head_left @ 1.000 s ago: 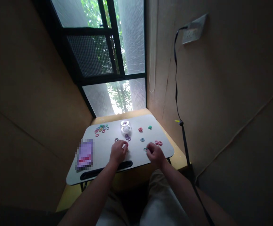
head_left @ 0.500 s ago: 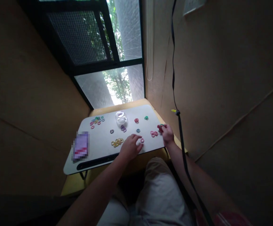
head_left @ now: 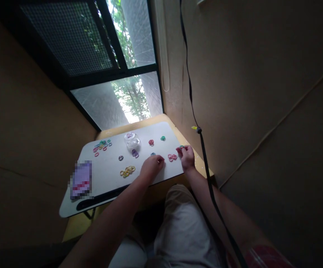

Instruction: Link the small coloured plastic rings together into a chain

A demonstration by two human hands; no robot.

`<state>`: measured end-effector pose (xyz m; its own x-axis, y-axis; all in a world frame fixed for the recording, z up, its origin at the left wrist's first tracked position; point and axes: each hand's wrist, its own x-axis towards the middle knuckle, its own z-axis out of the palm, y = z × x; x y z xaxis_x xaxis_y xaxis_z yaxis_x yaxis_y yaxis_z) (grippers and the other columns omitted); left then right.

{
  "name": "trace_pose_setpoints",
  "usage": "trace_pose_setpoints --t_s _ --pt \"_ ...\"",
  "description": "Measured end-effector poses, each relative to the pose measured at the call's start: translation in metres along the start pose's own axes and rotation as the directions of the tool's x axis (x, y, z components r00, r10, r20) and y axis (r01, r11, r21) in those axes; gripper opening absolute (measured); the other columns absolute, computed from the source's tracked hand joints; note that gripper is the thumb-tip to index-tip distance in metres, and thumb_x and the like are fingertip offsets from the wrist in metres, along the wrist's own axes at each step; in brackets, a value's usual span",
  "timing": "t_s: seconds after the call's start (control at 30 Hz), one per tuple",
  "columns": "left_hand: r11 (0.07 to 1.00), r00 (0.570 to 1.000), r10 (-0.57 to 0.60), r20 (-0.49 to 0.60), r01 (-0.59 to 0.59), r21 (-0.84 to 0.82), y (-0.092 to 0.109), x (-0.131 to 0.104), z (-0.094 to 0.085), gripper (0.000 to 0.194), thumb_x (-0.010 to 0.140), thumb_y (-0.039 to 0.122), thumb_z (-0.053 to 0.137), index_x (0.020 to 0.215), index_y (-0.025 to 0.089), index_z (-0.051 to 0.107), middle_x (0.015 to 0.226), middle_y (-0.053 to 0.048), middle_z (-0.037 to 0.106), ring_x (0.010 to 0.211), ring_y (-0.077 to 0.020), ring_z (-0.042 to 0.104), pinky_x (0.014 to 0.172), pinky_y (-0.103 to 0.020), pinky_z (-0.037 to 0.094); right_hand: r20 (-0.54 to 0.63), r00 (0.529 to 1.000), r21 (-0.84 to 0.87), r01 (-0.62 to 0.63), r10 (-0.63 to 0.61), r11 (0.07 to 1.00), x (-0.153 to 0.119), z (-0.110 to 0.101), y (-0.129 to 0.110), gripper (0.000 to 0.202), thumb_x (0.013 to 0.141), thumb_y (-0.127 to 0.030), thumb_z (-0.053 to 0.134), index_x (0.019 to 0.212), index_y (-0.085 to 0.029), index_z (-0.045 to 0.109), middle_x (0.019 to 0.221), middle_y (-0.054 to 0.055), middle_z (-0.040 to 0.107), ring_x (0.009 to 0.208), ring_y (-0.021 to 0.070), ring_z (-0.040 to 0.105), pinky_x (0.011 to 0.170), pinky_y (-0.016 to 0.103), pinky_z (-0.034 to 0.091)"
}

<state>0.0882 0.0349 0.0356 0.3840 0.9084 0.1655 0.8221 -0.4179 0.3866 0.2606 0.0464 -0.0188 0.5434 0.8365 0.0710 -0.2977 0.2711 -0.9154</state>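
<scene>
Small coloured rings lie in groups on a white lap table point(head_left: 105, 178). My left hand point(head_left: 152, 166) is pinched closed above the table, near the blue rings point(head_left: 153, 154); a bit of pink shows at its fingertips. My right hand point(head_left: 187, 156) is closed on several red and green rings point(head_left: 180, 148) at the table's right edge. Pink rings point(head_left: 172, 157) lie between the hands. Yellow rings point(head_left: 127, 171) are left of my left hand. Farther back are red rings point(head_left: 151, 142), green rings point(head_left: 163, 138) and purple rings point(head_left: 135, 153).
A clear round container point(head_left: 133, 143) stands at the back. Mixed rings point(head_left: 102, 145) lie at the back left, with a blurred purple item point(head_left: 81, 179) in front of them. Dark rings point(head_left: 120, 158) sit mid-table. A black strap point(head_left: 203, 149) hangs at the right.
My left hand's fingers have closed where a pink ring lay on the table. The camera view has shifted, so the table appears farther left. My right hand keeps its rings.
</scene>
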Motion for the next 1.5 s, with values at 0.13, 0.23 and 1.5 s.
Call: trace_pose_setpoints --t_s 0.13,0.23,1.5 --pt "0.986 0.998 -0.007 -0.055 -0.002 -0.169 0.014 0.020 0.009 0.017 0.085 0.027 0.057 0.090 0.020 0.071 0.088 -0.004 0.071 0.078 -0.0165 0.063 0.073 -0.027 0.046 0.002 1.000 0.031 -0.001 0.001 1.000 -0.001 0.000 -0.002 0.018 0.078 -0.035 0.055 0.082 -0.023 0.043 0.079 0.000 0.063 0.077 0.0142 0.065 0.075 0.031 0.054" --pt "0.983 0.998 0.018 -0.055 -0.028 -0.183 0.022 0.032 0.017 0.015 0.085 0.027 0.059 0.090 0.020 0.071 0.089 -0.004 0.071 0.080 -0.0167 0.063 0.076 -0.027 0.047 -0.001 1.000 0.065 -0.016 0.016 0.998 -0.001 0.000 -0.004 0.018 0.078 -0.034 0.057 0.081 -0.023 0.043 0.076 -0.001 0.063 0.076 0.0139 0.065 0.075 0.031 0.053" --pt "0.996 0.988 0.030 -0.149 -0.016 0.092 0.033 0.102 0.060 0.018 0.092 0.025 0.047 0.092 0.018 0.063 0.097 -0.010 0.062 0.091 -0.0222 0.054 0.079 -0.033 0.042 -0.105 0.994 0.126 0.013 0.001 0.992 0.003 0.009 0.006 0.019 0.073 -0.036 0.058 0.080 -0.021 0.048 0.072 -0.002 0.063 0.069 0.0133 0.063 0.071 0.029 0.051"
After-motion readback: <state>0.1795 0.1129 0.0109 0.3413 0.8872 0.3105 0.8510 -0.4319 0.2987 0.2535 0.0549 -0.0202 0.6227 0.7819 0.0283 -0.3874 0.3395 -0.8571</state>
